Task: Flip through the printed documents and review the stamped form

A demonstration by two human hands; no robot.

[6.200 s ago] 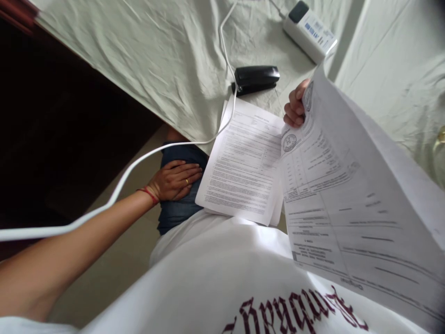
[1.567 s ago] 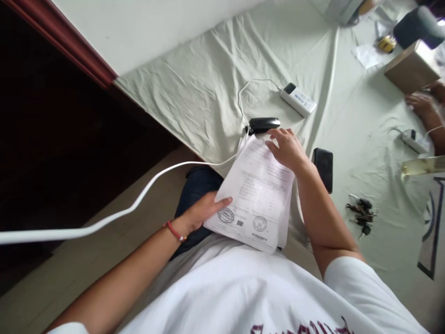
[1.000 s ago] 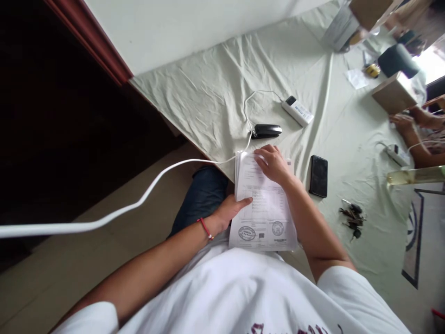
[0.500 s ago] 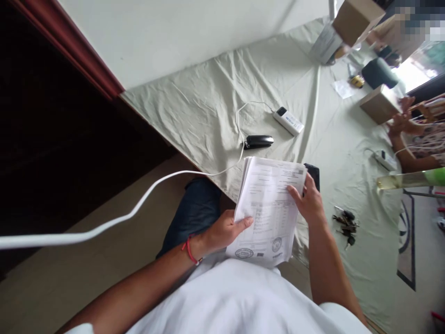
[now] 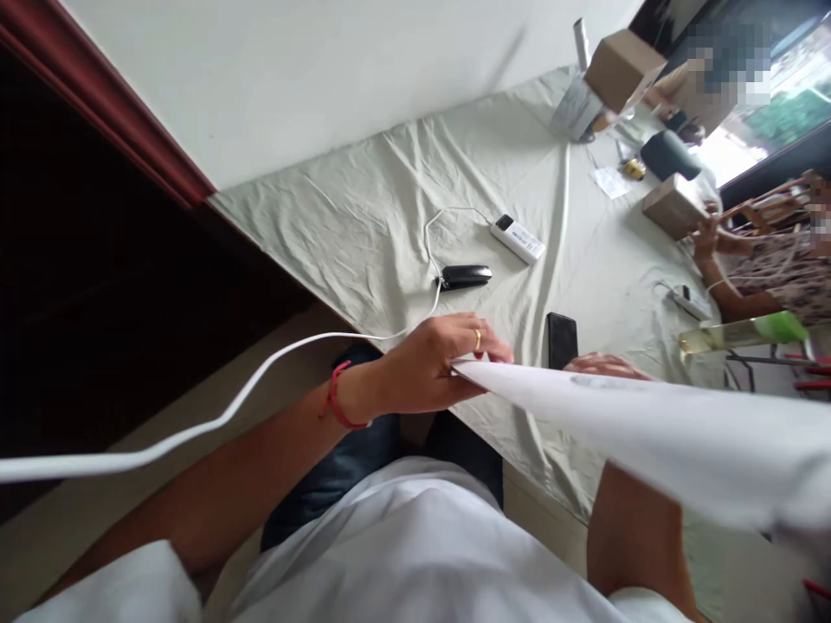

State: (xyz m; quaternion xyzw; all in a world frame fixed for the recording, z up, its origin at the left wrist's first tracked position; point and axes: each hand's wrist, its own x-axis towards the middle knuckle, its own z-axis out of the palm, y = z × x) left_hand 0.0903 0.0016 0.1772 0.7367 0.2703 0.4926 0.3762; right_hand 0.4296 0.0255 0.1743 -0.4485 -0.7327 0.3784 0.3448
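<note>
Paperwork lifted edge-on above the near table edge.
Table cloth lies bare to the left; sheaf of papers spans right, left hand pinching its left corner, right hand mostly hidden behind it, grip unclear. Phone and stapler lie beyond.

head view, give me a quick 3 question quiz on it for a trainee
1. True or false: the left hand pinches the edge of the sheaf of papers.
2. Which lies nearest the black phone on the tablecloth? A) black stapler B) cardboard box C) dark cylinder
3. Fill in: the left wrist wears a ___ band.

Key: 1 true; 2 A; 3 red. The right hand is mostly hidden behind the papers.
</note>
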